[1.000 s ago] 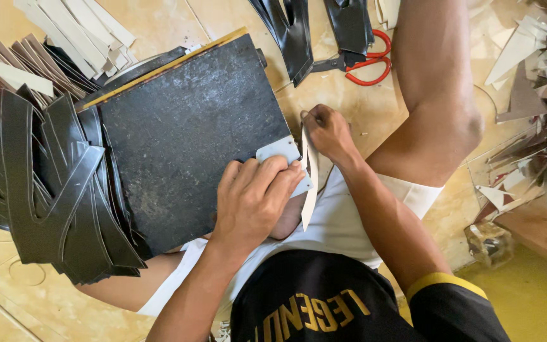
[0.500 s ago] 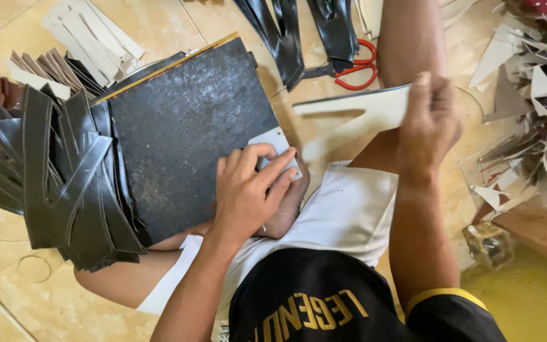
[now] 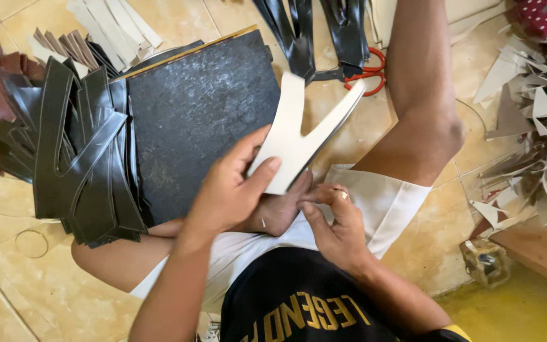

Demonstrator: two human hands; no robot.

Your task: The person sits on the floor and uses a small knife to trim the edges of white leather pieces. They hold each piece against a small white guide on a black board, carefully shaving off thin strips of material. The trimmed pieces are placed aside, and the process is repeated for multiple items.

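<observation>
From the head view, the pale Y-shaped cutout (image 3: 299, 136) has passed from the right hand (image 3: 337, 231), now empty with fingers loosely curled at the lap, to the left hand (image 3: 232, 187), which pinches it above the dark board (image 3: 191, 120).

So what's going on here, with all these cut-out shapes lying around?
A person sits on the tan tiled floor with a black board resting over one leg. The left hand pinches a pale Y-shaped cut-out piece and holds it up above the board. The right hand is low beside it, fingertips close to the piece's bottom end. A pile of similar black Y-shaped strips lies to the left, red-handled scissors beyond, and pale offcuts on the right.
</observation>
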